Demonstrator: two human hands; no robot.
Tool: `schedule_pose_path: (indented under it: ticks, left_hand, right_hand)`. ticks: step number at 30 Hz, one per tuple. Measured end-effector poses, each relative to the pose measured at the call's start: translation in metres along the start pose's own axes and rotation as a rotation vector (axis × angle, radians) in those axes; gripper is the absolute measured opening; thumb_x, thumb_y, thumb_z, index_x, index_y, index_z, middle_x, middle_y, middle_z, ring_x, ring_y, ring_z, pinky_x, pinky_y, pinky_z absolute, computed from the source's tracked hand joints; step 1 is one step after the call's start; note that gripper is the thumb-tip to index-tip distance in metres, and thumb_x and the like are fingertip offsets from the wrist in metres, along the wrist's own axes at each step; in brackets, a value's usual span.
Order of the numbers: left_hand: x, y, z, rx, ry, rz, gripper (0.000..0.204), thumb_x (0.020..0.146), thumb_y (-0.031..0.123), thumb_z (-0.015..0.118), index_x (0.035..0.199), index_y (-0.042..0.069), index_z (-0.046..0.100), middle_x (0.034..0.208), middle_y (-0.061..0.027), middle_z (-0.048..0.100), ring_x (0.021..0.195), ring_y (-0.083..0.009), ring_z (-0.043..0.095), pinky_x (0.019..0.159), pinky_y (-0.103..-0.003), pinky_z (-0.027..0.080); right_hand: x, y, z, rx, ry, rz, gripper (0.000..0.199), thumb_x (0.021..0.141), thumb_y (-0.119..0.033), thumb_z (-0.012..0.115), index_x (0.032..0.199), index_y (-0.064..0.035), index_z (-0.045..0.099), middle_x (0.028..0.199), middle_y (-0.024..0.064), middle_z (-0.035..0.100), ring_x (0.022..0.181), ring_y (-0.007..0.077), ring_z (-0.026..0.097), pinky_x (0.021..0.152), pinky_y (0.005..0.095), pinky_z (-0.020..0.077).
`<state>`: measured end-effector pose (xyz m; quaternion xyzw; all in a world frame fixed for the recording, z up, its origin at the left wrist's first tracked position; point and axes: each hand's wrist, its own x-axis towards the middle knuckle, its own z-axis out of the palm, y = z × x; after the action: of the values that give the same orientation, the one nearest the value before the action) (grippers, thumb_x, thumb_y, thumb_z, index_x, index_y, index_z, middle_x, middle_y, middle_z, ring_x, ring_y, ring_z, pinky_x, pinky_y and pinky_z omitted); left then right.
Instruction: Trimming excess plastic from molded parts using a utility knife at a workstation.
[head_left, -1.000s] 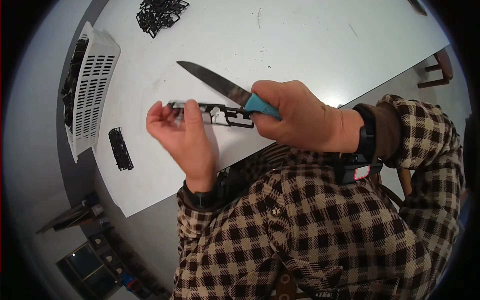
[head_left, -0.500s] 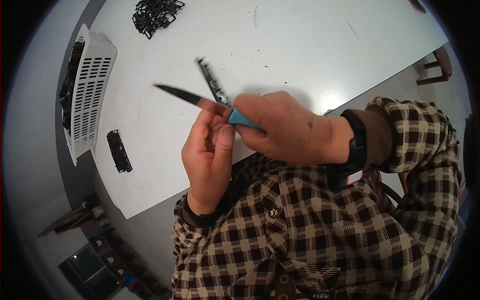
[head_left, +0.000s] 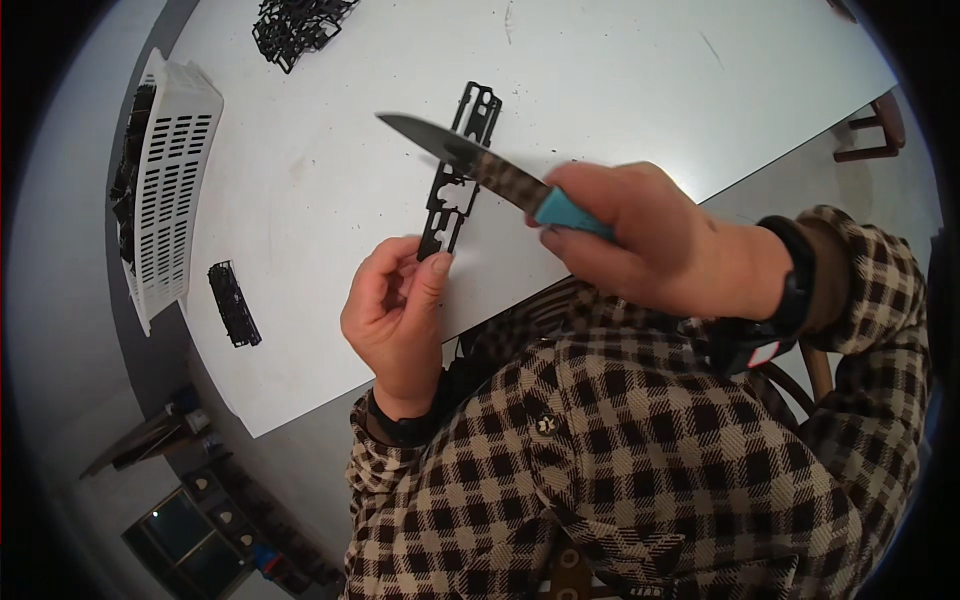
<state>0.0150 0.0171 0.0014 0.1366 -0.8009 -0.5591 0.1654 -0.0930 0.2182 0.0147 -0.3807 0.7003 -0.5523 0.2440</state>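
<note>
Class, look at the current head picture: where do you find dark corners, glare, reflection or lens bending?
Head view: corners fade to black; head view: a bright glare patch on the white table above the right wrist; head view: brownish reflection on the knife near its handle; head view: basket looks bowed toward the left rim.

Right of the white slotted plastic basket [head_left: 176,185] I see a tangled black plastic pile [head_left: 294,32] at its far end, an oblong black plastic bundle [head_left: 234,306] at its near, farther right a long black plastic frame [head_left: 438,207].
</note>
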Motion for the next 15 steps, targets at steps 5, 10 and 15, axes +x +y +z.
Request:
schedule_pose_path:
  ticks: [5, 10, 15]
  left_hand:
    - [-0.004, 0.002, 0.005, -0.091, 0.068, -0.11, 0.015, 0.08, -0.002, 0.061, 0.094, -0.005, 0.056, 0.081, -0.0038, 0.059, 0.067, -0.007, 0.054, 0.062, -0.018, 0.044]
    - [-0.004, -0.003, 0.005, 0.022, 0.039, -0.004, 0.012, 0.083, 0.002, 0.059, 0.093, -0.004, 0.056, 0.082, -0.0046, 0.059, 0.065, -0.0075, 0.052, 0.059, -0.019, 0.043]
    - [0.012, 0.008, 0.003, 0.121, 0.008, -0.092, 0.018, 0.082, 0.01, 0.061, 0.093, -0.003, 0.055, 0.079, -0.0048, 0.057, 0.063, -0.0082, 0.051, 0.057, -0.021, 0.042]
  right_hand:
    - [-0.031, 0.0, -0.007, -0.079, -0.096, 0.01, 0.01, 0.084, -0.006, 0.051, 0.09, 0.0016, 0.048, 0.059, 0.0102, 0.049, 0.046, 0.0221, 0.045, 0.044, 0.0343, 0.0353]
    - [-0.04, 0.006, -0.01, -0.202, -0.197, 0.05, 0.013, 0.084, -0.004, 0.052, 0.094, 0.0028, 0.047, 0.059, 0.0111, 0.048, 0.047, 0.0257, 0.045, 0.045, 0.0355, 0.0357]
    - [-0.036, 0.009, -0.01, -0.185, -0.112, 0.078, 0.015, 0.083, -0.003, 0.052, 0.095, 0.0037, 0.046, 0.059, 0.012, 0.048, 0.048, 0.0256, 0.046, 0.045, 0.0349, 0.0356]
